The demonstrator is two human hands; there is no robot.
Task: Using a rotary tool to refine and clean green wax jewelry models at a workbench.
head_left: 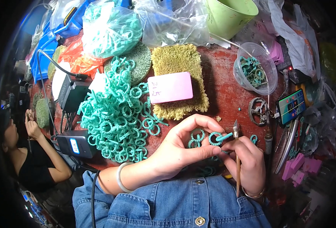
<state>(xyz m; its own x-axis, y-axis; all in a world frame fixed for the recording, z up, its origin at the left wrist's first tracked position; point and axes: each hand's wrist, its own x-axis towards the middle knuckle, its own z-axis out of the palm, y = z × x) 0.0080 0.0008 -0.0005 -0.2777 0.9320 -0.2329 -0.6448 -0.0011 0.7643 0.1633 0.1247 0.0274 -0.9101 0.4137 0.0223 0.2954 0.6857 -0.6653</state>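
Between the thumb and fingers of my left hand (pixel 177 150) is a small turquoise ring (pixel 211 136) with a beaded edge and a short stem, pointing right. My right hand (pixel 251 161) grips a slim craft knife (pixel 238 171) with a brown handle, its blade pointing up and away from me. The knife's metal collar is close to the stem's tip; whether they touch I cannot tell. Right-hand fingertips are close to my left thumb. Another turquoise ring (pixel 197 133) shows within the curve of my left hand, but whether it is held is unclear.
Left of my hands lies a heap of turquoise rings (pixel 113 117). Beyond are a yellow-green sponge (pixel 177 57) bearing a pink block (pixel 171 88), and a bag of rings (pixel 113 28). Rightward are a clear tub (pixel 270 81) and phone (pixel 291 106). A co-worker (pixel 42 163) sits left.
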